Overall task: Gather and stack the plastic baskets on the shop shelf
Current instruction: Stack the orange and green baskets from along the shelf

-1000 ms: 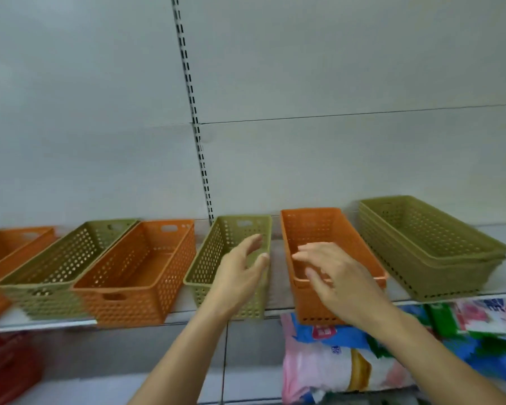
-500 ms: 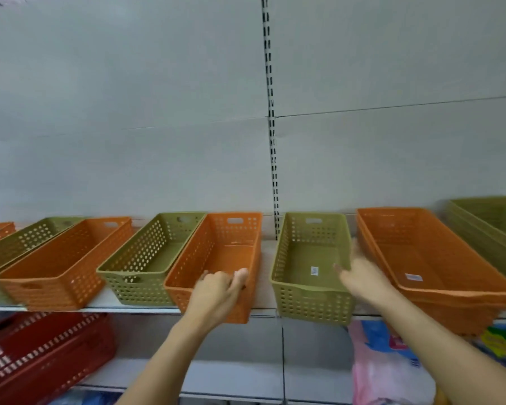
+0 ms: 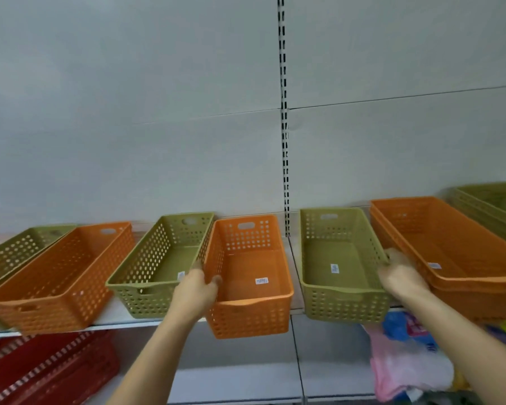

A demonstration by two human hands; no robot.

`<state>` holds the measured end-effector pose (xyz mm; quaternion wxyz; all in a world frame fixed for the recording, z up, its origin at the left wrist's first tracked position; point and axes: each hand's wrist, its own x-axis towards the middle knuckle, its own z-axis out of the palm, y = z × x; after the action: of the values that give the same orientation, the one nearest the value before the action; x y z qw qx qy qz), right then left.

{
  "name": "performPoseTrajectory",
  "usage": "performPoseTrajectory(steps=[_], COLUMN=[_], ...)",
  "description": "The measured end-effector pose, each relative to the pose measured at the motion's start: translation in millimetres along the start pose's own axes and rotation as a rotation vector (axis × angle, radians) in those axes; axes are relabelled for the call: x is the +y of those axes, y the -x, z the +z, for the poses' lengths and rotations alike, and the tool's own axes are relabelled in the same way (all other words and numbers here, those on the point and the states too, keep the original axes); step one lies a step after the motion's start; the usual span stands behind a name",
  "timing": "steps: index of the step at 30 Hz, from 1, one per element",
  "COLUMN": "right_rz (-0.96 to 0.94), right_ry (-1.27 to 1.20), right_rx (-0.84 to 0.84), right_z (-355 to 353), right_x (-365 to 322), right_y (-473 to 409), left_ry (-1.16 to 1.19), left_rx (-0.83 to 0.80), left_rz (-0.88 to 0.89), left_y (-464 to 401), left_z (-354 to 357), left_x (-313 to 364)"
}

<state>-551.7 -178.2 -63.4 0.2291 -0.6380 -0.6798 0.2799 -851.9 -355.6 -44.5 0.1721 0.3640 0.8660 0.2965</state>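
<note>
- While both arms reach up to a white shop shelf (image 3: 123, 321), a row of perforated plastic baskets sits along it, alternating olive green and orange, each lying lengthwise from front to back.
- Left hand (image 3: 195, 292) — its grip is closed over the left rim of an orange basket (image 3: 250, 276), thumb inside and fingers outside. The basket juts past the shelf's front edge, most likely so it can be lifted free for stacking.
- Right hand (image 3: 402, 277) is blurred; it rests against the right wall of a green basket (image 3: 341, 266), between that and a short stack of orange baskets (image 3: 450, 247). Whether this grip has closed on the wall cannot be told.
- Both forearms rise from the bottom of the view, angled slightly inward, wrists roughly straight.
- Further left stand another green basket (image 3: 155, 264), an orange one (image 3: 62, 276) and one more green. At far right, nested green baskets (image 3: 491, 209) form a stack — likely where loose green ones belong.
- Below the shelf are red baskets (image 3: 47, 372) and colourful plastic packets (image 3: 406, 363).
</note>
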Motion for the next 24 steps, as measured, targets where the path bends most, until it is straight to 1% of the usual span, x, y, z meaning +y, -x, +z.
performPoseTrajectory(steps=[3,5,7,11,14,17,24], right_rz=[0.012,0.018,-0.005,-0.126,-0.168,-0.231,-0.366], right_ry=[0.049,0.091,0.122,0.098,0.086,0.007,-0.177], right_rx=[0.069,0.098,0.121,0.142,0.129,0.104,0.062], right_z=[0,-3,-9,-24,-43,-70,-165], right_x=[1,-1,-3,-3,1,10,60], right_y=[11,18,24,37,49,58,85], left_ry=[0.241,0.262,0.246,0.199,0.305,0.4,0.589], left_rx=[-0.113,-0.114,-0.067,0.028,0.119,0.188,0.282], left_rz=[-0.098,-0.087,-0.054,-0.012,0.028,0.083,0.122], left_y=[-5,-3,1,7,57,98,174], left_z=[-2,-5,-6,2,-10,-12,6], left_x=[-5,-7,-10,-31,-6,12,71])
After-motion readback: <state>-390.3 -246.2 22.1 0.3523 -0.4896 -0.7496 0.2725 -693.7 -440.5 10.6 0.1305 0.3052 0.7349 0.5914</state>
